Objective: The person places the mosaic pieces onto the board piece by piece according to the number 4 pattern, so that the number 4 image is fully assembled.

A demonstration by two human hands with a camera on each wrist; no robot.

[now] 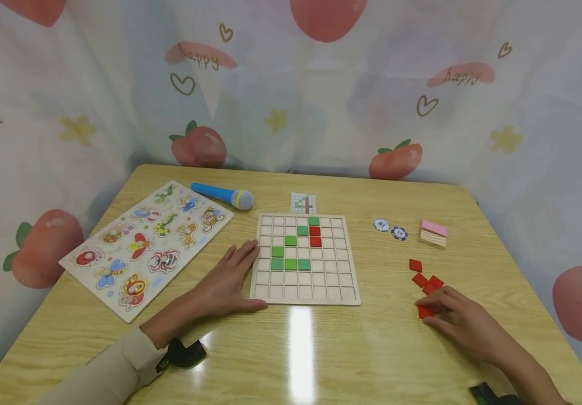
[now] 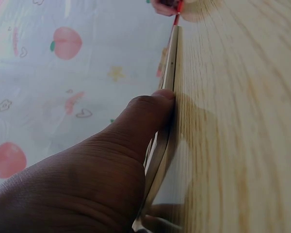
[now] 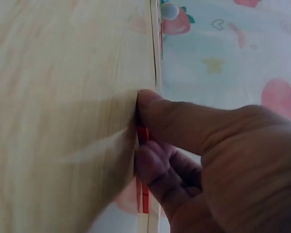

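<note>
A square wooden grid board (image 1: 323, 286) lies flat on the table, with several green tiles (image 1: 291, 264) and two red tiles (image 1: 315, 241) in its cells. My left hand (image 1: 225, 284) rests against the board's left side, fingers spread along that edge and thumb at the lower left corner; the left wrist view shows the thumb (image 2: 155, 104) touching the rim. Over at the right, my right hand (image 1: 465, 320) pinches a red tile (image 1: 424, 312) between thumb and fingers, down at the tabletop. Just beyond it lie several loose red tiles (image 1: 419, 279), some overlapping.
Behind the board lies a small pattern card (image 1: 303, 202). To the left are an insect picture puzzle board (image 1: 151, 239) and a blue toy microphone (image 1: 222, 194). Two poker chips (image 1: 390, 229) and a pink-topped stack of small blocks (image 1: 433, 233) stand at the right.
</note>
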